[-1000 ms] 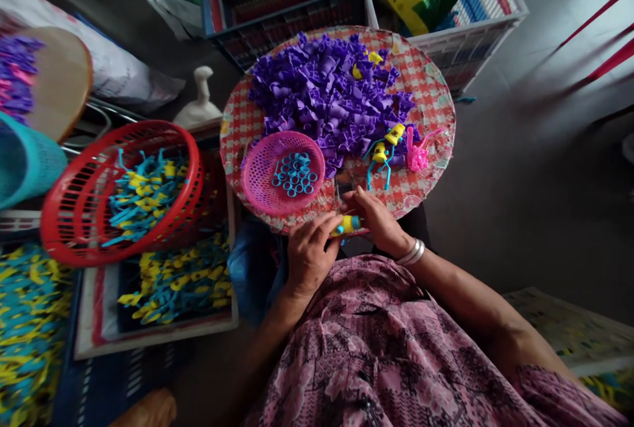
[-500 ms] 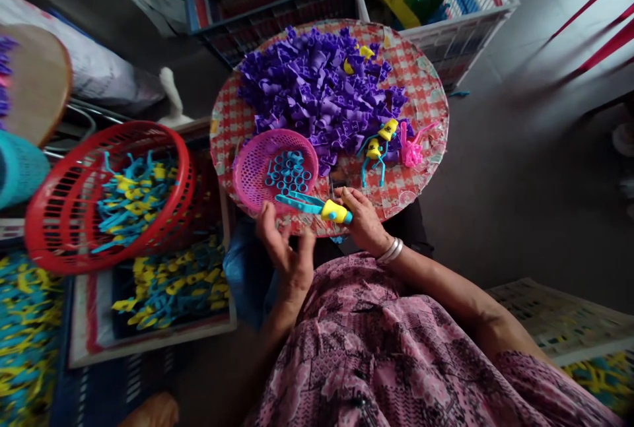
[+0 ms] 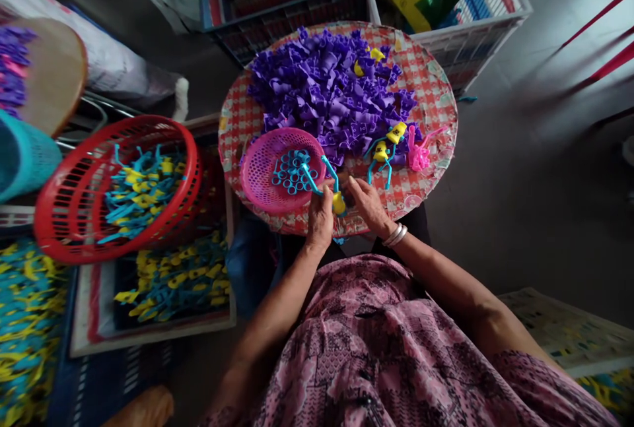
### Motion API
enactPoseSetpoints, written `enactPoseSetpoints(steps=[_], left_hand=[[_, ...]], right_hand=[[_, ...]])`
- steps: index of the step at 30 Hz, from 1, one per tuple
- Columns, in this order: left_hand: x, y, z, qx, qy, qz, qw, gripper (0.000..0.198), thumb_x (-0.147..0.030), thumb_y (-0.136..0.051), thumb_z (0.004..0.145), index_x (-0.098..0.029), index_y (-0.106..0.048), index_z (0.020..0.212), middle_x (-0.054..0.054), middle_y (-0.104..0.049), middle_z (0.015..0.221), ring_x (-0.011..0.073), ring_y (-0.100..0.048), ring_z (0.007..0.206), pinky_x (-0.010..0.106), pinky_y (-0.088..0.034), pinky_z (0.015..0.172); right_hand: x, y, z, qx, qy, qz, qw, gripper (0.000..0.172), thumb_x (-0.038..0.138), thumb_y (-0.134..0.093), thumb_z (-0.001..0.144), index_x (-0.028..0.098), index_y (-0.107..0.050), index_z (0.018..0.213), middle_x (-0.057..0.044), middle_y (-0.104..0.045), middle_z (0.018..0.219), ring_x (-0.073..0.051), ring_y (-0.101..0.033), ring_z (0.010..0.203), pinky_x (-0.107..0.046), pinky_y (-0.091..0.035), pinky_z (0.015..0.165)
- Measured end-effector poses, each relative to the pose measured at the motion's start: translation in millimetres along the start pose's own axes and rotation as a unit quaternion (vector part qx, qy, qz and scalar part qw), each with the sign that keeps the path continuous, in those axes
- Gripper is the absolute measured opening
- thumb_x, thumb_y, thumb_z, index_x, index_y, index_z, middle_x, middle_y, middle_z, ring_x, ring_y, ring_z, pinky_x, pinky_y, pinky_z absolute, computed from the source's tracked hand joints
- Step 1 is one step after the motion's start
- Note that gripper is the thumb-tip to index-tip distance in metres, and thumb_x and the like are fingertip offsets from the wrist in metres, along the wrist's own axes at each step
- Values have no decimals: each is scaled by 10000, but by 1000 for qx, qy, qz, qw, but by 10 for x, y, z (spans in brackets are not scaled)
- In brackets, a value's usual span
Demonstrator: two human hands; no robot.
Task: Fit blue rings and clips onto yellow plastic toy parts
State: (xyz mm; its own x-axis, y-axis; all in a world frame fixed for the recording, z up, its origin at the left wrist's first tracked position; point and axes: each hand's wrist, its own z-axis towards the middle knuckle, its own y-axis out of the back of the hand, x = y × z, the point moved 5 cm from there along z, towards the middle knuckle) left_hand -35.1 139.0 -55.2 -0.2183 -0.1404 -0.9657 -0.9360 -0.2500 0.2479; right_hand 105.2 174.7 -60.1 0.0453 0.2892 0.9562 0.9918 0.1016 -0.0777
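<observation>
My left hand (image 3: 321,219) is closed around a yellow-and-blue plastic piece (image 3: 339,203), over the near edge of the round table. Its two long blue legs stand apart and point away from me, over the rim of a pink basket (image 3: 252,189). Small blue rings (image 3: 294,173) lie in that basket. Close beside the piece, on its right, my right hand (image 3: 370,208) has its thumb and fingers drawn together; what they hold, if anything, is too small to make out. Two similar yellow-and-blue pieces (image 3: 380,151) lie beyond it, next to a pink plastic piece (image 3: 419,155).
A heap of purple plastic parts (image 3: 327,90) covers much of the checked tabletop (image 3: 433,94). On the left, a red basket (image 3: 54,216) holds yellow-and-blue pieces, above a box (image 3: 163,338) of more. Crates (image 3: 292,8) stand behind the table.
The yellow-and-blue piece has passed from my right hand to my left, which was open. Its legs have swung from pointing left to pointing away and spread apart. The view has shifted slightly.
</observation>
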Motion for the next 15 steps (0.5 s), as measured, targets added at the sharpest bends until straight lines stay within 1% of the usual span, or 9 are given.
enactPoseSetpoints(steps=[2,4,6,9,11,12,13,15], left_hand=[[-35,-12,-15,7,-44,30,999,618,-736,-482,1055,-244,-720,1342,130,-717,1397,283,-642,1363,441,-513,1191],[-53,-45,-45,27,-79,53,995,577,-690,-529,1055,-251,-701,1387,141,-691,1446,300,-584,1449,482,-456,1252],[-43,-83,-78,64,-108,70,990,537,-615,-574,1055,-248,-669,1436,158,-661,1495,311,-562,1479,505,-436,1269],[36,-107,-111,118,-124,47,984,557,-470,-597,1045,-240,-557,1551,180,-602,1589,306,-565,1500,490,-458,1255],[135,-95,-93,128,-95,-8,987,599,-429,-609,1017,-220,-513,1570,192,-616,1583,302,-603,1468,474,-505,1212],[196,-89,-70,124,-69,-31,989,595,-435,-613,1005,-208,-525,1547,194,-643,1553,301,-632,1433,463,-532,1180],[262,-84,-38,111,-38,-42,992,566,-453,-609,1001,-199,-557,1503,191,-676,1511,295,-665,1385,447,-558,1141],[382,-79,48,68,21,-29,997,486,-504,-580,1015,-188,-637,1380,176,-732,1417,281,-712,1294,413,-589,1072]], right_hand=[[61,5,-10,57,-14,10,998,548,766,-615,895,221,-671,885,34,-551,741,-139,-498,717,-268,-431,668],[100,12,2,93,-18,36,995,511,716,-701,845,212,-674,925,46,-545,732,-131,-491,703,-264,-427,660],[100,49,52,93,-8,42,995,436,621,-750,812,212,-662,933,49,-557,745,-129,-498,705,-265,-437,668],[55,135,161,72,37,-12,997,291,450,-744,797,207,-680,945,22,-620,831,-144,-546,770,-277,-466,728],[19,184,222,65,71,-78,992,209,346,-704,811,201,-708,961,6,-640,880,-157,-562,820,-284,-468,770],[3,202,244,64,83,-115,988,175,306,-684,820,199,-715,956,3,-638,885,-160,-560,830,-284,-462,780],[-12,214,260,64,91,-150,982,145,275,-670,830,197,-715,943,2,-631,883,-160,-552,831,-282,-453,782],[-28,220,273,64,101,-212,970,96,237,-652,850,191,-708,914,-2,-618,884,-157,-535,815,-281,-434,775]])
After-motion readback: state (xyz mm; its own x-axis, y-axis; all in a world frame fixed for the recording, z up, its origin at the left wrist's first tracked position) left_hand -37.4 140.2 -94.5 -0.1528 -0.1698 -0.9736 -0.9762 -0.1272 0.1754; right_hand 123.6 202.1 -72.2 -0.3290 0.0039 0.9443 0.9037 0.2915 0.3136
